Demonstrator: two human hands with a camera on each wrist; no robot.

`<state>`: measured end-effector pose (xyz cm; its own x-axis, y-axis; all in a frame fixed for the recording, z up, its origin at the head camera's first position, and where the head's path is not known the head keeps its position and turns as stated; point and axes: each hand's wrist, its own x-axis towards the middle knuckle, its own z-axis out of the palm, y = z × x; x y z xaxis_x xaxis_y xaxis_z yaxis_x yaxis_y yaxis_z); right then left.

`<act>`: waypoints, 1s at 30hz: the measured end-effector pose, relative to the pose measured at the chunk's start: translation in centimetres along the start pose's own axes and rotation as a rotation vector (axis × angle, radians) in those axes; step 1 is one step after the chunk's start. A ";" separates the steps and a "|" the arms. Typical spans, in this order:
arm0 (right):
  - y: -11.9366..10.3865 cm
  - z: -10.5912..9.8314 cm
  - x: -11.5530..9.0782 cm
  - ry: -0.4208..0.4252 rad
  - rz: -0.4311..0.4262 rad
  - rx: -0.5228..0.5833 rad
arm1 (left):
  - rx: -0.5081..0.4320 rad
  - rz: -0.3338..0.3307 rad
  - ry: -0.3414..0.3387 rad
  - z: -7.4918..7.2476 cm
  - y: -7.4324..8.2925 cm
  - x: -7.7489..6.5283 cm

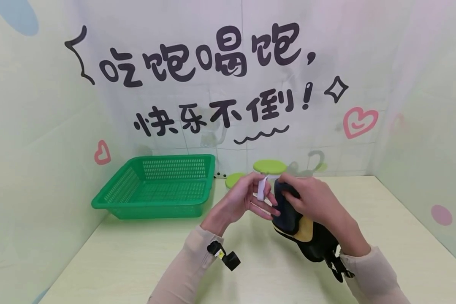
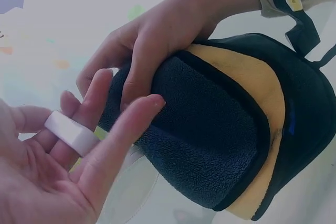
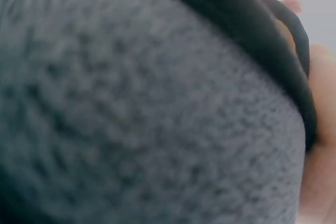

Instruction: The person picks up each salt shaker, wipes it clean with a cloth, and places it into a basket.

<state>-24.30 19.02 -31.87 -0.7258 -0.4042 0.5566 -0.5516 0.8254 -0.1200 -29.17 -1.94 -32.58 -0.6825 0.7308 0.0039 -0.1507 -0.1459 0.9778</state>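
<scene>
In the head view my right hand (image 1: 313,198) grips the upper edge of a dark navy fleece fabric item (image 1: 286,211), its fingers bent over the edge. The item has black binding, a tan layer (image 2: 247,69) and a smooth black outer part (image 2: 310,106); its kind does not show. My left hand (image 1: 247,198) is beside it, thumb and index finger pinching a small white strip (image 2: 73,132). The left hand's other fingers are spread toward the fleece. Grey-looking fleece (image 3: 157,114) fills most of the right wrist view, hiding the right hand's grip.
A green plastic basket (image 1: 159,211) stands at the back left of the pale table (image 1: 368,211). Two round light-green things (image 1: 270,166) are behind the hands at the back wall. A printed white sheet (image 1: 167,25) hangs behind, with pale walls on both sides.
</scene>
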 end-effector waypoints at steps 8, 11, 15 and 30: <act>-0.2 0.5 0.1 0.021 -0.022 -0.016 | 0.035 0.053 0.084 -0.4 -0.7 0.4; -0.4 0.5 0.1 0.018 -0.025 -0.013 | 0.020 0.081 0.133 -0.4 -0.9 0.7; -0.5 0.4 0.1 0.005 -0.027 0.001 | -0.025 0.107 0.162 -0.3 -1.2 0.9; -1.1 0.4 0.2 -0.023 -0.005 0.027 | -0.036 0.166 0.188 -0.1 -1.0 1.0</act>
<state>-23.96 17.85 -31.94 -0.7320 -0.4180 0.5380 -0.5663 0.8123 -0.1394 -29.77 -1.11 -33.57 -0.8206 0.5585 0.1209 -0.0489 -0.2795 0.9589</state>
